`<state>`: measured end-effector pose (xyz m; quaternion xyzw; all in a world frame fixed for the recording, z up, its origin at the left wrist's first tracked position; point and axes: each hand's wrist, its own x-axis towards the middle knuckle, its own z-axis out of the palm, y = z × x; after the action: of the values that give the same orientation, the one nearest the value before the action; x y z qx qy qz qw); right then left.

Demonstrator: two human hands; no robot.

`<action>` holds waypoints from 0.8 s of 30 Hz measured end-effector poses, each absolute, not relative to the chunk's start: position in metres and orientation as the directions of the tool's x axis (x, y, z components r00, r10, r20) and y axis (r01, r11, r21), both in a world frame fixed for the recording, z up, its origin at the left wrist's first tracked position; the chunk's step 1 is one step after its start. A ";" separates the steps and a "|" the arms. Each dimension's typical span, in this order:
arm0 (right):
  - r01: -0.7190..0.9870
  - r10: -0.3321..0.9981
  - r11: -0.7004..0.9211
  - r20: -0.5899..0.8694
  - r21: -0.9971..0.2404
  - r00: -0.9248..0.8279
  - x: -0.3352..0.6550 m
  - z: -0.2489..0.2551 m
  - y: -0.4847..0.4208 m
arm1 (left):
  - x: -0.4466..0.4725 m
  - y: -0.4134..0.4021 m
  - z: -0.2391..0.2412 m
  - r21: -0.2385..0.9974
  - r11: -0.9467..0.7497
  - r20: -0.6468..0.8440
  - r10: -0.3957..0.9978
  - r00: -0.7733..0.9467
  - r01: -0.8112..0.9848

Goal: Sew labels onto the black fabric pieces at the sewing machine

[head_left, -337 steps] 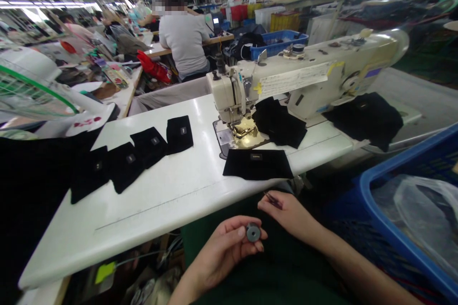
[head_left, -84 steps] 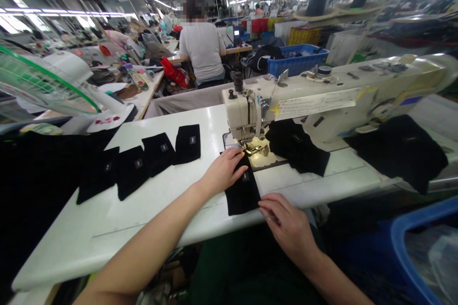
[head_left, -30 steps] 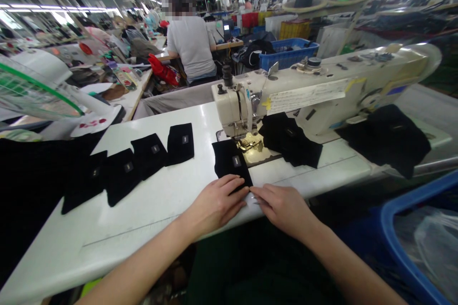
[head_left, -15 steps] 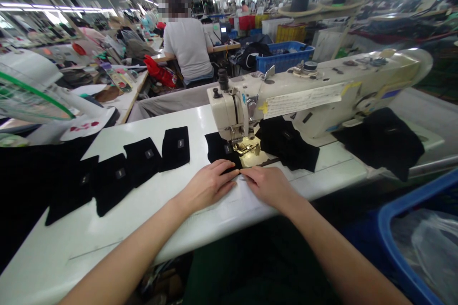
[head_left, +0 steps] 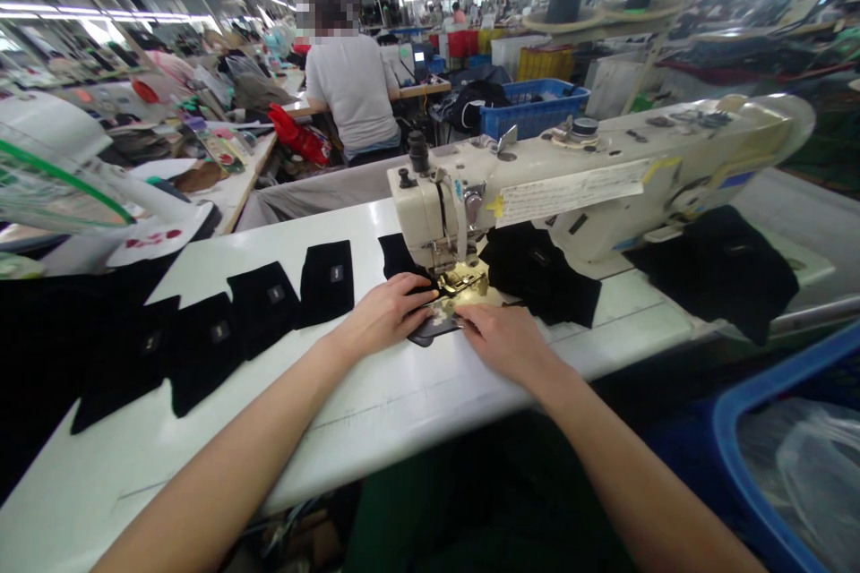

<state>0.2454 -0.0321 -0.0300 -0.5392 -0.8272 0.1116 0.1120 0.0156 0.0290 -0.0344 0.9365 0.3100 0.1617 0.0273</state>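
Note:
A small black fabric piece (head_left: 398, 252) lies under the presser foot (head_left: 462, 279) of a cream sewing machine (head_left: 430, 206). Its near part is covered by my left hand (head_left: 386, 313), whose fingers stretch flat over it, tips close to the foot. My right hand (head_left: 507, 340) rests just right of the metal needle plate, fingers curled together; a sliver of metal shows at the fingertips, too small to name. Behind that hand is a larger black fabric piece (head_left: 541, 277). Several black pieces with small labels, such as this labelled piece (head_left: 327, 286), lie in a row to the left.
Another black fabric piece (head_left: 722, 269) hangs over the table's right end. A blue basket (head_left: 729, 430) with clear plastic stands at lower right. A fan (head_left: 50, 161) is at the left. Ahead, a person in a grey shirt (head_left: 353, 94) sits facing away, near a blue crate (head_left: 530, 107).
Both hands have moved slightly away from me, and the fabric under the foot has slid forward with the left hand. The hands have parted, uncovering the needle plate's near end.

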 end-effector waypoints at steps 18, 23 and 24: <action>0.907 0.877 0.038 0.449 -0.420 0.172 0.344 -0.032 -0.040 | 0.013 0.039 -0.049 0.252 -0.751 0.362 0.658 0.661 0.610; 0.929 0.914 -0.109 0.332 -0.354 0.233 0.352 -0.029 -0.009 | 0.017 0.044 -0.051 0.425 -0.656 0.364 0.755 0.546 0.624; 0.931 0.925 -0.169 0.275 -0.323 0.263 0.356 -0.030 -0.003 | 0.020 0.045 -0.049 0.466 -0.599 0.327 0.801 0.502 0.652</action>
<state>0.3556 -0.0027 -0.0302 -0.7644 -0.6070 -0.0074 0.2173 0.0199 0.0450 -0.0494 0.8547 0.4248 0.2621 0.1424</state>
